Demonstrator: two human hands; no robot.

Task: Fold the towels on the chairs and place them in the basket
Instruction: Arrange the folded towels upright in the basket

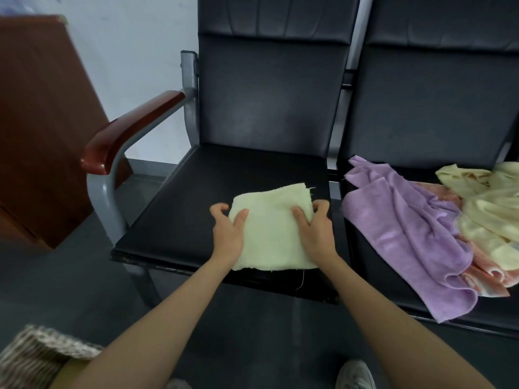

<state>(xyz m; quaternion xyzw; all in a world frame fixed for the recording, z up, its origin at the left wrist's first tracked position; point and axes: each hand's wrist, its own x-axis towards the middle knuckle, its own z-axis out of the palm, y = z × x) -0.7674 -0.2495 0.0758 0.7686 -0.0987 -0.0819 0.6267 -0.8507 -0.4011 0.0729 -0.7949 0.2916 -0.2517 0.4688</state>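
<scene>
Your pale yellow folded terry towel (271, 228) lies flat on the black padded seat of the left chair (182, 220), right of its middle, with the near edge close to the seat's front lip. Your left hand (229, 230) grips the towel's left side, thumb on top and fingers curled at the edge. Your right hand (316, 230) grips the right side the same way. Bare seat shows to the left and behind the towel. On the neighbouring seat, a crumpled purple towel (407, 237) lies near your right hand, beside pink (483, 279) and cream (491, 211) cloths. The woven striped basket (31, 357) sits low on your left, on dark floor, below the red-brown wooden armrest (132, 127).
</scene>
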